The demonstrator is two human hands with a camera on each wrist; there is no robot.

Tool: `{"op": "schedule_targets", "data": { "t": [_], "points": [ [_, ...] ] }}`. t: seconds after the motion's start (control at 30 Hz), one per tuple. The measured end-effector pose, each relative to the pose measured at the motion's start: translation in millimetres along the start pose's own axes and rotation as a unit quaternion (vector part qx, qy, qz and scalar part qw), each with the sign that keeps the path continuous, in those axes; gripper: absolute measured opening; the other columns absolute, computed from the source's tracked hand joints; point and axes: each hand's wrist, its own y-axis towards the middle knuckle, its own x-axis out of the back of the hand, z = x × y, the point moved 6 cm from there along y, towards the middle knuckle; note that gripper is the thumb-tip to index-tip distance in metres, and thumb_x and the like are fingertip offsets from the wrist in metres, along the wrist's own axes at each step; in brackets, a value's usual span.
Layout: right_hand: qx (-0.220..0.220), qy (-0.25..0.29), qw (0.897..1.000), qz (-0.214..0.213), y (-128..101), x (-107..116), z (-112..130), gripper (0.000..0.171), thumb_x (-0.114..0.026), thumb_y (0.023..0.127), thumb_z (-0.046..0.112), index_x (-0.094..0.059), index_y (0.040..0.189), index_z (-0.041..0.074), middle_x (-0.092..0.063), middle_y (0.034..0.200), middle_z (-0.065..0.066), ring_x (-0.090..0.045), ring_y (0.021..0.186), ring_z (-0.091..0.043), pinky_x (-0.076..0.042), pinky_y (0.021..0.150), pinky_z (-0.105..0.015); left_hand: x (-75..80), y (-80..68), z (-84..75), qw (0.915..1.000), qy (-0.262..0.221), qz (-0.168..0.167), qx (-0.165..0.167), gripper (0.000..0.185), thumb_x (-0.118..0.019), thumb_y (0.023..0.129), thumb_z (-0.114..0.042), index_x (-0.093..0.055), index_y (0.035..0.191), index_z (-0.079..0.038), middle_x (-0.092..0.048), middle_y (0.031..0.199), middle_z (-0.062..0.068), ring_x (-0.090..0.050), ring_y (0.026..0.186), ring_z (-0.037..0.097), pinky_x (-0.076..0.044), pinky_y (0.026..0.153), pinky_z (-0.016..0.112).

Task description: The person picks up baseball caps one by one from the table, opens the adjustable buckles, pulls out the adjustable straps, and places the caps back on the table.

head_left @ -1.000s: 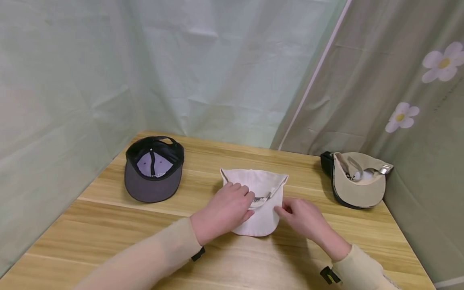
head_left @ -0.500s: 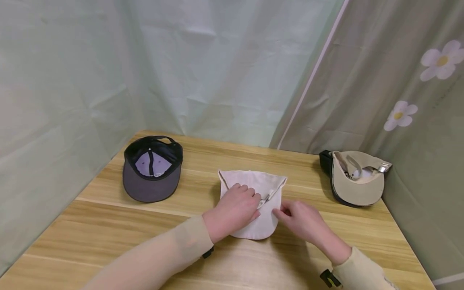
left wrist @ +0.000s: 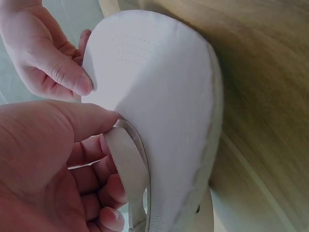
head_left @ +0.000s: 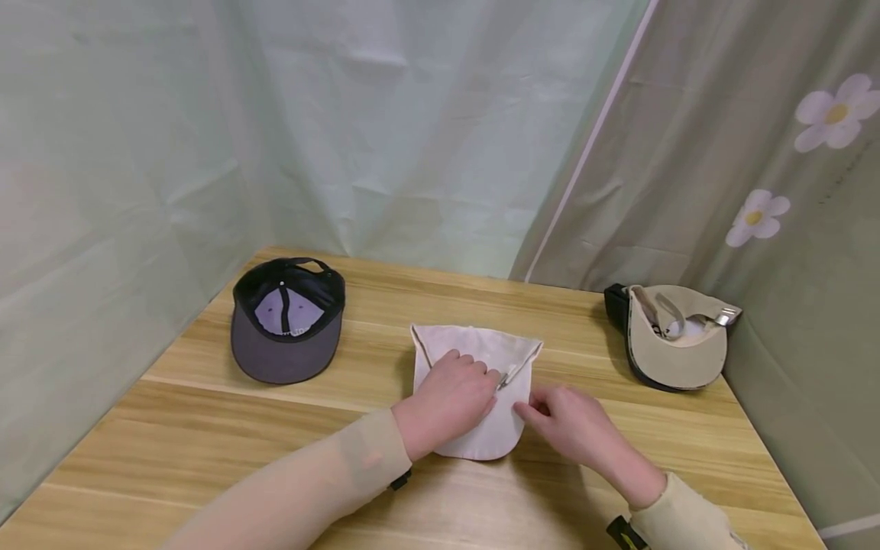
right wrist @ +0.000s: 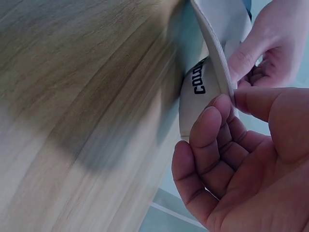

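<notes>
A white baseball cap [head_left: 481, 444] lies at the middle of the table, its brim toward me and its inside facing up. My left hand [head_left: 450, 397] reaches over the cap's opening. In the left wrist view its thumb and fingers pinch the pale back strap [left wrist: 128, 157] near the inner edge of the brim [left wrist: 166, 92]. At the right side of the brim, my right hand [head_left: 571, 424] pinches the edge between thumb and forefinger. Dark lettering [right wrist: 198, 77] on the crown's front shows beneath the brim in the right wrist view. The left hand hides part of the opening.
On the left of the wooden table [head_left: 206, 428] rests a dark grey cap [head_left: 285, 363], its inside up. A beige cap [head_left: 681, 363] with a metal buckle sits at the right edge. Curtains [head_left: 412, 153] hang along the back and sides.
My left hand has slid slightly to the right over the cap, covering more of the strap. The right hand keeps its hold on the brim, and the other caps stay put.
</notes>
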Motion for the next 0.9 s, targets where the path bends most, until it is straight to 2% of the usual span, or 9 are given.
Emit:
{"op": "schedule_targets", "data": {
  "t": [0.17,0.33,0.53,0.7,0.83,0.9],
  "points": [
    [0.004,-0.003,1.000,0.005,-2,-2,0,0.039,-0.072,0.107,0.030,-0.059,0.070,0.025,-0.047,0.060,0.011,-0.045,0.057,-0.008,-0.039,0.058,-0.033,1.4,-0.5,2.2,0.9995,0.001,-0.032,0.005,0.017,-0.076,0.102,-0.033,-0.074,0.096,-0.018,-0.069,0.082,-0.002,-0.065,0.073,0.019,-0.047,0.067,0.033],
    [0.011,-0.005,1.000,0.009,-3,-1,-1,0.039,-0.072,0.107,0.032,-0.059,0.071,0.026,-0.048,0.061,0.011,-0.046,0.057,-0.008,-0.039,0.059,-0.033,6.7,-1.7,5.3,0.9975,0.007,-0.070,0.012,0.016,-0.079,0.098,-0.032,-0.073,0.094,-0.018,-0.067,0.078,-0.003,-0.063,0.070,0.019,-0.046,0.065,0.033],
    [-0.013,-0.012,1.000,0.003,-1,8,-2,0.036,-0.071,0.108,0.037,-0.065,0.075,0.024,-0.050,0.062,0.009,-0.048,0.059,-0.011,-0.040,0.060,-0.036,12.4,-3.3,8.8,0.9947,0.008,-0.101,0.019,0.016,-0.081,0.095,-0.031,-0.073,0.093,-0.018,-0.065,0.077,-0.003,-0.063,0.069,0.019,-0.045,0.065,0.032],
    [-0.011,0.011,0.999,-0.050,3,27,3,0.032,-0.070,0.110,0.036,-0.068,0.082,0.021,-0.054,0.066,0.006,-0.050,0.061,-0.013,-0.041,0.061,-0.037,15.4,-4.6,12.0,0.9914,0.005,-0.128,0.026,0.015,-0.081,0.095,-0.029,-0.072,0.090,-0.018,-0.063,0.075,-0.003,-0.062,0.067,0.018,-0.045,0.064,0.032],
    [0.001,0.032,0.994,-0.100,8,40,9,0.016,-0.072,0.109,0.032,-0.078,0.102,0.019,-0.066,0.080,0.008,-0.058,0.069,-0.011,-0.047,0.066,-0.038,15.8,-4.9,13.2,0.9904,0.006,-0.135,0.030,0.015,-0.078,0.098,-0.026,-0.071,0.090,-0.016,-0.063,0.075,-0.003,-0.062,0.067,0.019,-0.045,0.063,0.032],
    [0.001,0.038,0.993,-0.114,11,43,12,0.015,-0.073,0.108,0.030,-0.080,0.110,0.018,-0.072,0.087,0.008,-0.061,0.072,-0.010,-0.050,0.068,-0.038,16.3,-5.0,13.6,0.9900,0.007,-0.137,0.031,0.014,-0.077,0.099,-0.025,-0.070,0.089,-0.016,-0.064,0.075,-0.003,-0.063,0.067,0.019,-0.045,0.063,0.032]
  ]
}}
